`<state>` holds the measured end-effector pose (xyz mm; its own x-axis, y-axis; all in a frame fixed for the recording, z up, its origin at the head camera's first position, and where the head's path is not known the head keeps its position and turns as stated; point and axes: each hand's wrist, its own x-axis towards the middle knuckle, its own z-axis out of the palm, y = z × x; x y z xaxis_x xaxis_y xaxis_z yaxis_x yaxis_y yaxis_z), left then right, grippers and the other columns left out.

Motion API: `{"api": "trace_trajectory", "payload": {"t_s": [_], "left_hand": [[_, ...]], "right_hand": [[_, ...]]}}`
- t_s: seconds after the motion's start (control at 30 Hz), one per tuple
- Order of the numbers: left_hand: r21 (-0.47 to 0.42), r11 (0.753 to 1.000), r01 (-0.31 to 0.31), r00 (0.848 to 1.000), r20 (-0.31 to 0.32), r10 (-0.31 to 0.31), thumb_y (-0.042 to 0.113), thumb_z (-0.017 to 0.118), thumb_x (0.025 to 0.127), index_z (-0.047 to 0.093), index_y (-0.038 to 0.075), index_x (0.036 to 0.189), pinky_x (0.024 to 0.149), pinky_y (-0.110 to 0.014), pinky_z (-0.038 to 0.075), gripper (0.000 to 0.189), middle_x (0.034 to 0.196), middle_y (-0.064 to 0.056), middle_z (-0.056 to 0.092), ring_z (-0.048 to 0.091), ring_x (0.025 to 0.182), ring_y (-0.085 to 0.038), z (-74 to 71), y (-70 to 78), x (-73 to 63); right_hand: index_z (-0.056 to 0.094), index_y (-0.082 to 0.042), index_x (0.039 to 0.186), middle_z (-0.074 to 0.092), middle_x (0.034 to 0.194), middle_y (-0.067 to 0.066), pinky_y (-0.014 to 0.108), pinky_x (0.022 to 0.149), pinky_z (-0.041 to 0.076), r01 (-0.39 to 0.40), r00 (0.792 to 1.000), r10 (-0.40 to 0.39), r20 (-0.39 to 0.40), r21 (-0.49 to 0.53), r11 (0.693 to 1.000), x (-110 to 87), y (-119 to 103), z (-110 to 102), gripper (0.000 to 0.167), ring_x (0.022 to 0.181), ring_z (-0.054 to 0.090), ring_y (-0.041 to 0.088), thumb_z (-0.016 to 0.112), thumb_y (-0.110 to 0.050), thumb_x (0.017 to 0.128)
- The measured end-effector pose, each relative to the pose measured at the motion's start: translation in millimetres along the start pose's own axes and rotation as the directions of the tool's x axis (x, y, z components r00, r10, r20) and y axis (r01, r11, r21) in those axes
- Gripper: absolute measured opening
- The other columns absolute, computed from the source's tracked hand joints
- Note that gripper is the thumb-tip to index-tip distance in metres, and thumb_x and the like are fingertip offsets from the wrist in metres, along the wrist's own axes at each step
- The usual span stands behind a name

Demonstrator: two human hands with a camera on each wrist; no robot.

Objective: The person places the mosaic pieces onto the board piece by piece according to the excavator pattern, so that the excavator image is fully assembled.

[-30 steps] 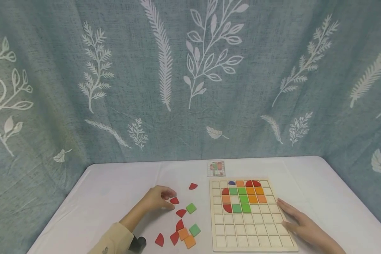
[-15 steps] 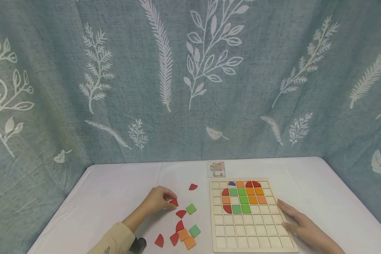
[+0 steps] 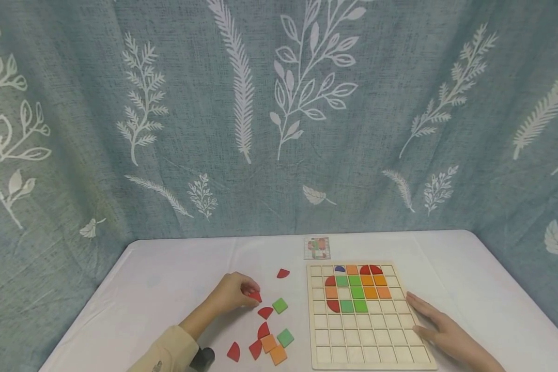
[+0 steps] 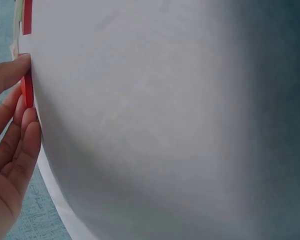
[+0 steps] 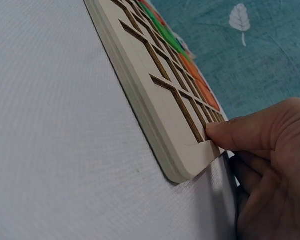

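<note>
My left hand [image 3: 234, 290] pinches a red quarter-circle tile [image 3: 257, 296] between thumb and fingers, low over the white table. In the left wrist view the tile [image 4: 27, 92] stands edge-on between the fingertips. On the right, my right hand [image 3: 444, 330] rests along the right edge of a wooden grid board [image 3: 344, 366], its thumb [image 5: 227, 134] on the rim and its other fingers partly hidden. Red, green and orange tiles and a blue piece [image 3: 339, 268] fill part of the board's upper rows, around a bare cell [image 3: 343, 293].
Loose by the left hand lie several red quarter-circles [image 3: 265, 313], green squares [image 3: 285, 337] and orange squares [image 3: 278, 355]. Another red quarter-circle [image 3: 283, 273] lies farther back. A small pattern card [image 3: 317, 248] sits behind the board. A patterned curtain [image 3: 260, 196] hangs at the table's far edge.
The left hand's fingers have closed on the red quarter-circle tile, which has shifted slightly and tilted. The right hand and the board have stayed in place.
</note>
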<state>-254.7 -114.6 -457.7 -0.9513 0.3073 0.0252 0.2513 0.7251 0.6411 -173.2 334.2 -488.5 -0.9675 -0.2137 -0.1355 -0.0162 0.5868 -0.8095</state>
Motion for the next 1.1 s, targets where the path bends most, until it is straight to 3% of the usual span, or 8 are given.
{"api": "trace_trajectory", "payload": {"t_s": [0.17,0.2,0.33,0.53,0.63,0.73,0.9,1.1], "left_hand": [[0.042,0.999,-0.015,1.0,0.017,0.014,0.009,0.08,0.068,0.07,0.008,0.085,0.061,-0.022,0.046,0.019,0.074,0.003,0.058,0.049,0.07,-0.012,0.1,1.0,-0.6],[0.049,0.999,-0.019,1.0,0.022,0.017,0.009,0.079,0.068,0.07,0.008,0.085,0.062,-0.023,0.046,0.019,0.075,0.002,0.059,0.049,0.071,-0.013,0.0,1.0,-0.8],[0.057,0.998,-0.021,0.998,0.052,0.018,0.01,0.079,0.069,0.07,0.009,0.087,0.063,-0.023,0.046,0.02,0.076,0.003,0.059,0.05,0.072,-0.013,-3.4,-0.1,-0.4],[0.038,0.996,-0.082,0.996,0.045,0.08,0.015,0.08,0.07,0.071,0.009,0.09,0.061,-0.022,0.045,0.023,0.077,0.004,0.061,0.05,0.072,-0.012,-15.5,1.6,3.1],[0.029,0.994,-0.108,0.994,0.026,0.108,0.015,0.08,0.069,0.072,0.008,0.09,0.06,-0.022,0.045,0.024,0.077,0.004,0.063,0.05,0.071,-0.012,-20.0,7.1,3.9],[0.028,0.993,-0.116,0.993,0.021,0.115,0.014,0.08,0.069,0.072,0.007,0.09,0.059,-0.022,0.045,0.024,0.077,0.003,0.064,0.051,0.07,-0.012,-21.0,13.1,3.9],[0.016,0.991,-0.136,0.99,0.05,0.135,0.012,0.08,0.069,0.072,0.006,0.09,0.057,-0.021,0.044,0.023,0.076,0.003,0.063,0.05,0.069,-0.011,-15.8,24.3,4.7],[0.016,0.98,-0.196,0.974,0.117,0.193,0.014,0.079,0.071,0.072,0.006,0.092,0.056,-0.02,0.044,0.023,0.077,0.004,0.062,0.05,0.068,-0.01,-0.4,44.0,13.0]], "right_hand": [[0.028,-0.002,0.143,0.015,0.151,0.021,0.064,0.103,0.006,-0.008,1.0,0.008,0.006,-0.001,1.0,0.0,-0.2,-0.2,0.073,0.095,0.007,-0.037,0.062,-0.027,0.083],[0.028,-0.002,0.143,0.014,0.151,0.021,0.064,0.103,0.006,-0.014,1.0,0.014,0.008,0.0,1.0,-0.1,-0.3,-0.2,0.073,0.105,0.005,-0.034,0.062,-0.027,0.083],[0.028,-0.004,0.144,0.014,0.151,0.019,0.063,0.104,0.005,-0.025,1.0,0.025,0.015,-0.001,1.0,0.2,-0.8,-0.2,0.074,0.121,0.003,-0.023,0.062,-0.029,0.083],[0.029,-0.004,0.144,0.015,0.151,0.019,0.063,0.104,0.007,-0.027,1.0,0.028,0.012,-0.023,0.999,0.5,-1.4,-0.4,0.073,0.122,0.004,-0.019,0.062,-0.029,0.084],[0.029,-0.004,0.144,0.015,0.151,0.019,0.063,0.104,0.007,-0.038,0.999,0.038,0.006,-0.034,0.999,0.2,-1.6,-0.5,0.073,0.139,0.005,0.016,0.062,-0.028,0.083],[0.029,-0.004,0.144,0.015,0.151,0.018,0.063,0.104,0.007,-0.048,0.999,0.048,0.004,-0.031,0.998,0.0,-1.7,-0.3,0.073,0.136,0.007,0.039,0.062,-0.028,0.083],[0.029,-0.004,0.144,0.015,0.151,0.018,0.062,0.105,0.007,-0.048,0.999,0.048,0.0,-0.031,0.998,0.3,-0.9,0.0,0.073,0.136,0.008,0.038,0.062,-0.028,0.083],[0.029,-0.005,0.144,0.016,0.151,0.017,0.061,0.105,0.007,-0.035,0.999,0.034,-0.011,-0.038,0.999,0.6,-0.6,-0.2,0.072,0.138,0.006,0.027,0.061,-0.029,0.084]]}}
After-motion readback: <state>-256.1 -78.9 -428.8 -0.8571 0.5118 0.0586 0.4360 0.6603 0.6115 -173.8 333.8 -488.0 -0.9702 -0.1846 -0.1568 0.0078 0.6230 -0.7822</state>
